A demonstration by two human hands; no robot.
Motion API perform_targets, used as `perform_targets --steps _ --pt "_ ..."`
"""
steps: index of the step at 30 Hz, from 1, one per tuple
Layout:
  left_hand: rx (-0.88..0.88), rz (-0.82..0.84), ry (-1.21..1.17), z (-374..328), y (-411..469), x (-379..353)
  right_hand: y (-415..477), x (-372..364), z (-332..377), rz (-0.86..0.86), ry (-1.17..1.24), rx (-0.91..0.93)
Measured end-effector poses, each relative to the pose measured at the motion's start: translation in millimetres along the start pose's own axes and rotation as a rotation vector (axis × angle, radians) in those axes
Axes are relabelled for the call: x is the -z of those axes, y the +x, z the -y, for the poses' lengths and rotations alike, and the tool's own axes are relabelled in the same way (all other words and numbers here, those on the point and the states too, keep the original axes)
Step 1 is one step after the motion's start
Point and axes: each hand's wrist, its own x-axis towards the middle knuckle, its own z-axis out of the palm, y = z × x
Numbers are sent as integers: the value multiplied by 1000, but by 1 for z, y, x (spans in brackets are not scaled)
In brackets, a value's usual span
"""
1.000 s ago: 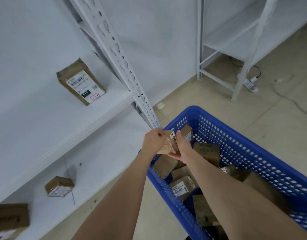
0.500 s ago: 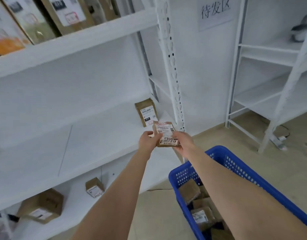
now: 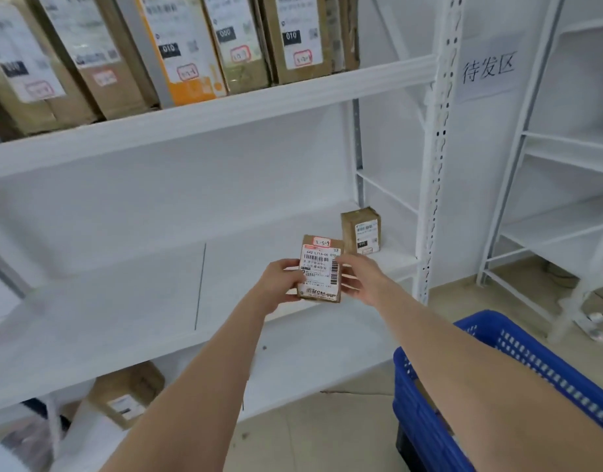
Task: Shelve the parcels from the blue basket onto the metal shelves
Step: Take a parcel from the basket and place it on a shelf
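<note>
Head view: a small labelled parcel, held in both hands, just over the middle shelf.

From the left, I have the left hand (image 3: 279,279) gripping the parcel (image 3: 319,270) by its left edge, thumb on the white label, and the right hand (image 3: 359,277) holding the right edge. It looks like a flat, rigid brown cardboard box above the smooth white metal shelf (image 3: 123,301). I'd stand it label-out just left of the upright shelved parcel (image 3: 361,231), square to it. The perforated blue basket (image 3: 426,413) sits at lower right.
</note>
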Motion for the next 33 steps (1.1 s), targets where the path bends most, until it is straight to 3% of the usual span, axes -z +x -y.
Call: perform_targets --steps 6,16,22,33 --pt "36 -10 47 22 -5 46 -3 -45 -25 15 -43 -25" --pt "48 -69 11 50 -16 62 -1 -64 -51 68 -127 -52" --pt "41 -148 44 59 -26 68 -11 -69 -64 190 -382 -145" --pt "54 -229 29 55 -24 90 -16 -91 -70 231 -382 -83"
